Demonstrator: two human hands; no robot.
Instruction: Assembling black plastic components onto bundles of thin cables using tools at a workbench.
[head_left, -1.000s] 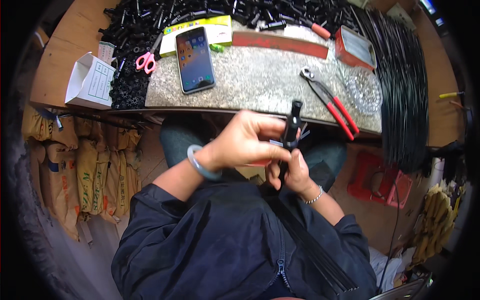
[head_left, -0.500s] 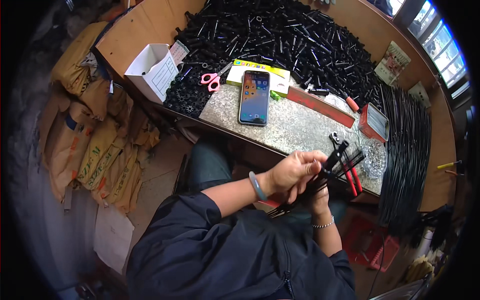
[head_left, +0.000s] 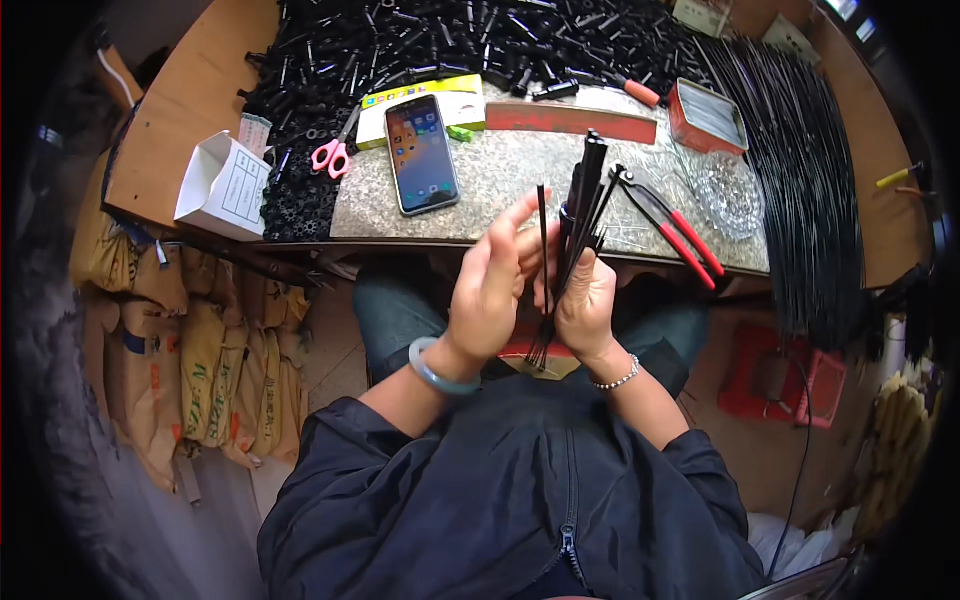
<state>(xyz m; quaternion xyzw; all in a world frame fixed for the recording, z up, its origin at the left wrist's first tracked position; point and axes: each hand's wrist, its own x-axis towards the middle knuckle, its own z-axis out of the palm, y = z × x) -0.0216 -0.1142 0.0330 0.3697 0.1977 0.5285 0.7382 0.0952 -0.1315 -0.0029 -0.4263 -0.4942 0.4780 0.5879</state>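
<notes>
A bundle of thin black rods with black tubular pieces at its upper end [head_left: 590, 180] stands nearly upright in front of my body. My right hand [head_left: 588, 310] is closed round it, the thumb lying along the front. Beside it on the left is my left hand [head_left: 488, 285], with fingers stretched toward the bundle and palm turned to it. One separate rod [head_left: 543, 225] passes in front of the left fingertips; whether they touch it I cannot tell. Red-handled pincers [head_left: 685, 240] lie on the worktop just right of the bundle.
A phone [head_left: 422, 155] leans on a yellow-and-white box [head_left: 465, 105]. Pink scissors [head_left: 330, 158] and a white carton [head_left: 225, 190] are at left. Black parts [head_left: 430, 40] heap up behind a red bar [head_left: 570, 122]. At right are a red tin [head_left: 708, 118] and long black rods [head_left: 790, 170].
The view has shifted, so the bench appears further left. The bundle has turned from slanting to nearly upright. My left hand has come off its upper part, and the fingers have straightened.
</notes>
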